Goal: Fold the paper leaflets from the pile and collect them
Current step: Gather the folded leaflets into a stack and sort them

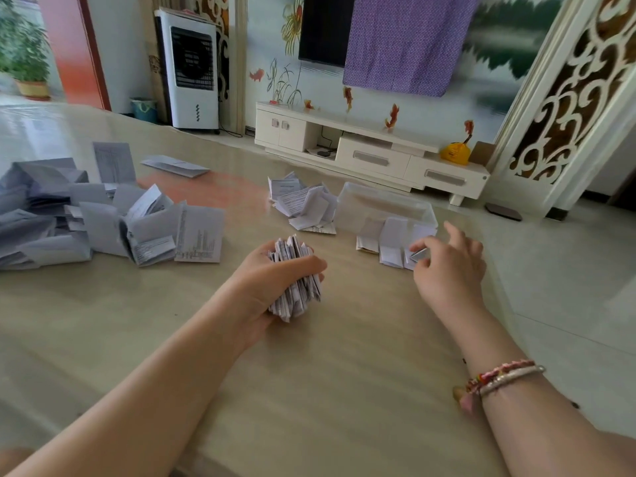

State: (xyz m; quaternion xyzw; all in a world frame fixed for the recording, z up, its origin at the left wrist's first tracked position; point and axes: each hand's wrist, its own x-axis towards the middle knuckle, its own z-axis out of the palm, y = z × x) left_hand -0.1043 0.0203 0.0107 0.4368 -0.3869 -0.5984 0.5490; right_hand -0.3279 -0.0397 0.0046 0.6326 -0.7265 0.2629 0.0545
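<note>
Left hand (pixel 275 280): closed round a thick bundle of folded leaflets (pixel 296 280), gripped across the middle.
Right hand (pixel 447 259): fingers loosely spread over the folded leaflets in the clear box (pixel 385 204).
Handling: judged light, springy, liable to fan out.

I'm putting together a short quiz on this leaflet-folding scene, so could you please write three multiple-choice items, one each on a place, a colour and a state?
1. Where does the clear plastic box stand?
A. On the white TV cabinet
B. On the table, beyond the right hand
C. On the floor tiles

2. What colour is the cloth draped over the television?
A. Purple
B. Green
C. Yellow

3. What is the left hand doing?
A. Resting flat and empty
B. Clutching a bundle of folded leaflets
C. Pressing down on the unfolded pile

Answers:
1 B, the box sits on the table just beyond the right hand.
2 A, the hanging cloth is plainly purple.
3 B, its fingers wrap around the bundle of folded leaflets.
</note>
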